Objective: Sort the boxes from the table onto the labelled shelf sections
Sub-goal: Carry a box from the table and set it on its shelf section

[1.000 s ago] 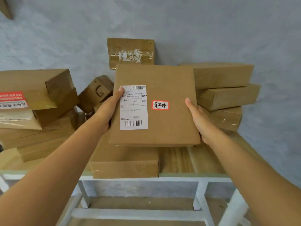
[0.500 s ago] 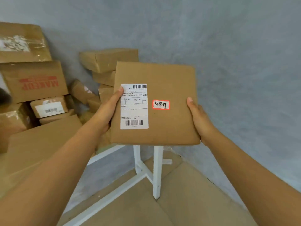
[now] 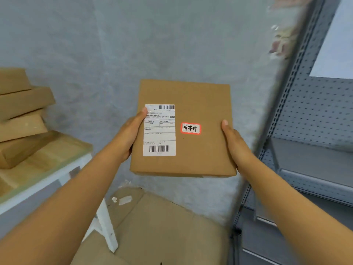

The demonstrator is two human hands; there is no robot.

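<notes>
Box (image 3: 191, 150) held flat between both hands in mid-air, face up, nearly square, labels upright toward the person, left hand (image 3: 129, 136) and right hand (image 3: 233, 142) fingers grasping its side edges.

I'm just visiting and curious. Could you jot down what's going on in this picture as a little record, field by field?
Held item: flat cardboard box, carried in the air in front of the person
Left hand: grips the box's left edge, thumb on the white shipping label
Right hand: grips the box's right edge
Sticker: red-bordered, handwritten, on the box top
Table: to the left, with a stack of boxes on it
Shelf: grey metal, to the right
Floor: flattened cardboard below the box
</notes>
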